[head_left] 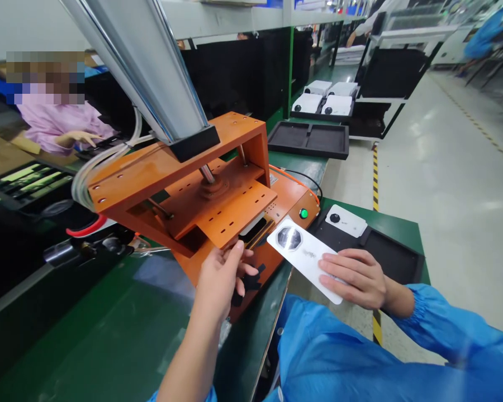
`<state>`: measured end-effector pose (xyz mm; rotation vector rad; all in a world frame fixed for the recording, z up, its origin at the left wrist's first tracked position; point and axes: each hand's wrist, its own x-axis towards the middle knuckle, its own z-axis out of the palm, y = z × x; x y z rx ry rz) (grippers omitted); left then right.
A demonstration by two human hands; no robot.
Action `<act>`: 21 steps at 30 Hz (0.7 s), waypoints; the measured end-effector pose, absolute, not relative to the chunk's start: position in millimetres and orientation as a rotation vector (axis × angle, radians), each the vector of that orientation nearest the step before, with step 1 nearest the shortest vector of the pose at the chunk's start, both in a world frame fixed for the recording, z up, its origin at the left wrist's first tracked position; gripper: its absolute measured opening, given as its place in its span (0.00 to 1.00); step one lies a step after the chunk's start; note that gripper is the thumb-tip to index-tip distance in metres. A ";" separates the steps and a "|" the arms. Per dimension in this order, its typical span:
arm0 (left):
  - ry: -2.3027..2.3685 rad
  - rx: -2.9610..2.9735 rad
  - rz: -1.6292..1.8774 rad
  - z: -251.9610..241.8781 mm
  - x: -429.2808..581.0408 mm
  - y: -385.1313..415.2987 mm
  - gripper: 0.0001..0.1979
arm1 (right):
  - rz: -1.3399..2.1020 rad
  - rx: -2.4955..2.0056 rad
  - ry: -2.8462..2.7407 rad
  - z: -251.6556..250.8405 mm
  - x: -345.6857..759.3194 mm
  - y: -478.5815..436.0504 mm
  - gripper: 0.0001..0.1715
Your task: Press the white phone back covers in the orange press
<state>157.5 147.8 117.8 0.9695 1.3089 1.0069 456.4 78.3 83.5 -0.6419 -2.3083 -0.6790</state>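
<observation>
My right hand point(354, 278) grips one end of a white rectangular panel point(310, 254), tilted in front of the press. A shiny dark octagonal patch and small print mark its face. My left hand point(224, 276) is at the front of the orange press point(238, 209), just below its plate, with thumb and forefinger pinched and the other fingers curled. Whatever the pinch may hold is hidden. Beside the left fingers, a dark item with a pale edge point(255, 228) lies under the press plate. Black pieces point(251, 279) are on the press front below these fingers.
A second white panel point(346, 220) lies in a black tray point(392, 254) at right. Behind the press are another black tray point(308, 139) and several white panels point(337, 105). A green button point(304, 213) glows on the press. A person in pink point(62, 123) sits across the bench.
</observation>
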 end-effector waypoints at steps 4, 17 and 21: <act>1.204 0.819 1.135 125.5 171.8 168.8 0.23 | -0.696 -0.619 -2.326 81.6 457.4 78.5 0.12; 1.205 0.827 1.096 122.9 162.6 89.0 0.18 | -0.626 -0.630 -2.272 67.8 440.9 129.8 0.17; 1.399 0.739 1.078 97.2 144.4 14.6 0.21 | -0.554 -0.594 -2.242 77.6 406.0 182.6 0.20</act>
